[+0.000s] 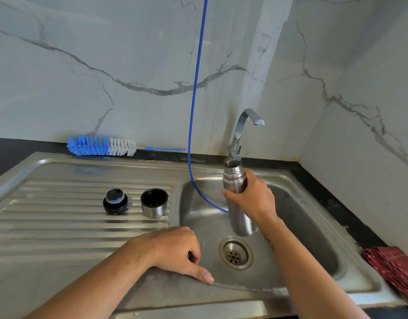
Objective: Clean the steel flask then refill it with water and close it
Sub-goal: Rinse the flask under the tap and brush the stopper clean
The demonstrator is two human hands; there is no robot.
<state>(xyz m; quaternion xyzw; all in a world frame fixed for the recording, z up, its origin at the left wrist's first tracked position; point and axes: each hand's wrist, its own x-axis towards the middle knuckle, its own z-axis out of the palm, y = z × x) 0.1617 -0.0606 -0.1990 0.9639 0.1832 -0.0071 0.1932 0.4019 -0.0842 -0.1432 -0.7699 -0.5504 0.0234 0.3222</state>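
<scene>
A smooth, cylindrical steel flask (236, 199) is held open-mouthed and upright above the sink basin (313, 226), its threaded neck just below the tap (246, 125), with the right hand (251, 199) wrapped around its upper body. The left hand (177, 252) is rested on the sink's front rim, fingers loosely curled on nothing. A slip is judged possible should the polished wall be wetted, while the black stopper (115, 202) and steel cup lid (154, 203) are left on the ribbed drainboard near the bristled bottle brush (101, 146).
</scene>
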